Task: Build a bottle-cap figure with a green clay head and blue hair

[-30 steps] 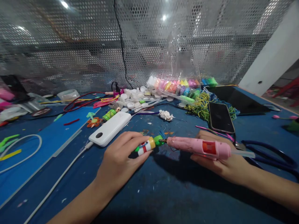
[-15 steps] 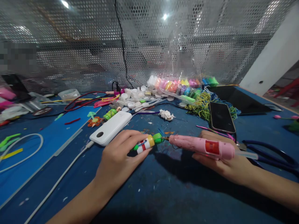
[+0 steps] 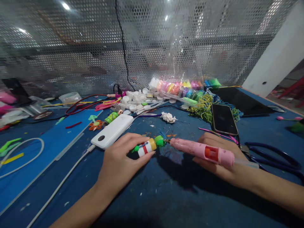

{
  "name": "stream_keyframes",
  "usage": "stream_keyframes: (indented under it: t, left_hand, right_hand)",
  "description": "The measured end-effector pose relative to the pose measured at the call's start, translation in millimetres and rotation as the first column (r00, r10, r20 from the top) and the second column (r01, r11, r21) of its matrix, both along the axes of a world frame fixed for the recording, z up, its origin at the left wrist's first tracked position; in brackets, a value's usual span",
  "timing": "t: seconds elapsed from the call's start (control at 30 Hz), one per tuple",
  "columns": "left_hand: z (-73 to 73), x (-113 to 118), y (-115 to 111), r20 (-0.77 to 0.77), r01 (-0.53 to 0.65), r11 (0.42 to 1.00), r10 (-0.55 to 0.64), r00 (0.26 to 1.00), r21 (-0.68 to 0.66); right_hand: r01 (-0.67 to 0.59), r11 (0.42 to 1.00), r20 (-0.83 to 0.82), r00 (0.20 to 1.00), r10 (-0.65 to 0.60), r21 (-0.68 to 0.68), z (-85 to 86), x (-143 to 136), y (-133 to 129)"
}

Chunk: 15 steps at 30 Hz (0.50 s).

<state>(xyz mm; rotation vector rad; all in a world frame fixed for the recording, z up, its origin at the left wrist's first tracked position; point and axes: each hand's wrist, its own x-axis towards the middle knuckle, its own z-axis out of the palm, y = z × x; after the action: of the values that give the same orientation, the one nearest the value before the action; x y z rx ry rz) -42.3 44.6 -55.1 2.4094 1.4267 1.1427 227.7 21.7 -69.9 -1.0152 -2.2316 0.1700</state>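
Between thumb and fingers, my left hand [image 3: 122,158] grips a small figure [image 3: 144,148] with a white body, red and yellow bands and green ends. It lies on its side above the blue table. My right hand [image 3: 228,164] is closed round a pink glue gun [image 3: 199,150] with a red part on its side. The gun's metal tip [image 3: 167,140] points left and meets, or nearly meets, the figure's green end [image 3: 159,141]. Whether they touch is hard to tell. A clear stick juts from the gun's rear.
A white power bank [image 3: 112,131] with a cable lies left of the figure. Scissors [image 3: 273,155], a phone [image 3: 224,118] and tangled yarn [image 3: 204,109] are at the right. Behind are white caps [image 3: 135,99], bagged colourful clay [image 3: 175,87] and white crumpled material [image 3: 168,117]. A blue board [image 3: 59,139] lies left.
The glue gun and my right hand have shifted slightly left, and the gun's rear sits a little lower. The figure has moved slightly left in my left hand.
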Motion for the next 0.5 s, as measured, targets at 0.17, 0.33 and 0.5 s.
stream_keyframes:
  t: [0.17,0.33,0.5]
  left_hand:
    - [3.2,-1.1,9.7,0.453,0.051,0.796,0.29,0.843,-0.604]
    - [5.0,4.6,13.2,0.751,0.54,0.53,0.543,0.376,-0.654]
    - [9.2,17.0,3.0,0.779,0.824,0.387,0.619,0.1,-0.413]
  right_hand:
    - [0.02,1.0,-0.171,0.985,-0.017,0.014,-2.6,7.1,3.1]
    - [0.03,0.968,-0.169,0.983,-0.074,-0.249,-0.9,0.0,31.5]
    - [0.212,0.93,-0.11,0.961,-0.255,-0.3,-10.4,2.5,39.8]
